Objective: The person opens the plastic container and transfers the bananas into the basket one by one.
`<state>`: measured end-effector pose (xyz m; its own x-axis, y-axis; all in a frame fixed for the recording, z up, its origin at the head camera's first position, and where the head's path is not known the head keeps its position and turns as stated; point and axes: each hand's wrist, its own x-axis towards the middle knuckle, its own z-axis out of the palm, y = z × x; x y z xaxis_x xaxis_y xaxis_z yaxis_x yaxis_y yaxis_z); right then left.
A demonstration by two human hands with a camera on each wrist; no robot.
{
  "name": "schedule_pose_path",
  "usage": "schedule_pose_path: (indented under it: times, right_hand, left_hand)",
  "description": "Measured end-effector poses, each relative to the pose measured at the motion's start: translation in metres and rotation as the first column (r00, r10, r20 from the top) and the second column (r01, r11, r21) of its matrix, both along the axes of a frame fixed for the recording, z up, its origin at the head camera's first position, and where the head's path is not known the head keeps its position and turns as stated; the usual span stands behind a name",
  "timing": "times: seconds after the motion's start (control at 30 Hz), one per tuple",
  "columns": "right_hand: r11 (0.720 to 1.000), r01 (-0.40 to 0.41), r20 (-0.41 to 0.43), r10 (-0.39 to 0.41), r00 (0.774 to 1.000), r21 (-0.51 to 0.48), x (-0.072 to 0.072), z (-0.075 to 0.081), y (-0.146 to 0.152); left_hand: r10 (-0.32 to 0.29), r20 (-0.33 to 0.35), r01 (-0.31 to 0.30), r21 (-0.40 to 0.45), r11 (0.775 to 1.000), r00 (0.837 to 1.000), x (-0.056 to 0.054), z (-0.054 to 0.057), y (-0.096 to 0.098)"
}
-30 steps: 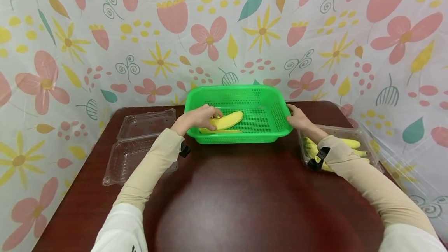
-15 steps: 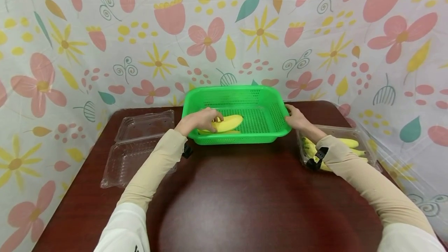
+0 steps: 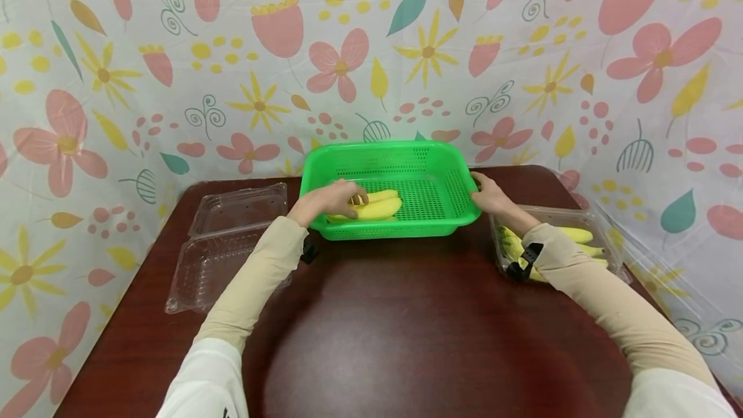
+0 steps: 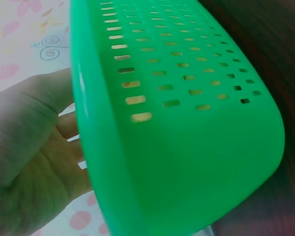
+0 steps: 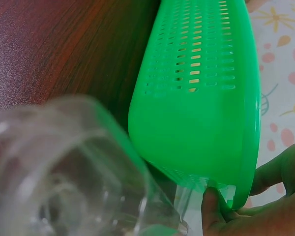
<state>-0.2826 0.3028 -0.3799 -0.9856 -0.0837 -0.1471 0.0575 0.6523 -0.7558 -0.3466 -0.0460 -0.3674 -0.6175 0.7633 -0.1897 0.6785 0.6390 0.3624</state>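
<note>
My left hand [image 3: 335,200] reaches over the near left rim into a green plastic basket [image 3: 390,231]. Its thumb and fingers grip a yellow banana [image 3: 377,209] lying low in the basket. Just behind it is a second banana [image 3: 383,195], and the edge of another shows beneath. In the left wrist view the basket's wall hides the fingertips of the left hand [image 4: 37,152]. At the basket's right end, my right hand [image 3: 492,197] holds the rim, with the thumb [image 5: 211,209] against the outside in the right wrist view.
An open clear plastic clamshell box [image 3: 217,263] lies on the dark red table [image 3: 371,328] at the left. Under my right forearm stands another clear box [image 3: 609,237] holding several bananas [image 3: 574,235]. A flower-patterned sheet [image 3: 429,82] hangs close behind the basket.
The banana in my left hand has come down and slightly nearer within the basket, and another banana now shows behind it. My right hand keeps its hold on the rim.
</note>
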Motion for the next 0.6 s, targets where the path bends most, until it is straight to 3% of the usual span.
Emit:
schedule_pose_path:
  times: [0.13,0.4,0.6]
  right_hand:
    - [1.000,0.008,-0.005,-0.008,1.000,-0.001,-0.0007,-0.0006,-0.0001]
    - [1.000,0.010,0.001,-0.010,1.000,-0.005,-0.0045,-0.0055,0.0029]
    - [1.000,0.010,0.000,-0.010,1.000,-0.010,-0.0062,-0.0075,0.0030]
  left_hand:
    - [0.012,0.011,-0.012,0.029,1.000,1.000,0.0002,-0.0002,-0.0022]
    - [-0.024,-0.045,0.025,0.017,1.000,0.999,0.0005,-0.0032,-0.0069]
    - [-0.016,-0.020,0.016,0.030,0.999,1.000,0.0021,-0.0019,-0.0089]
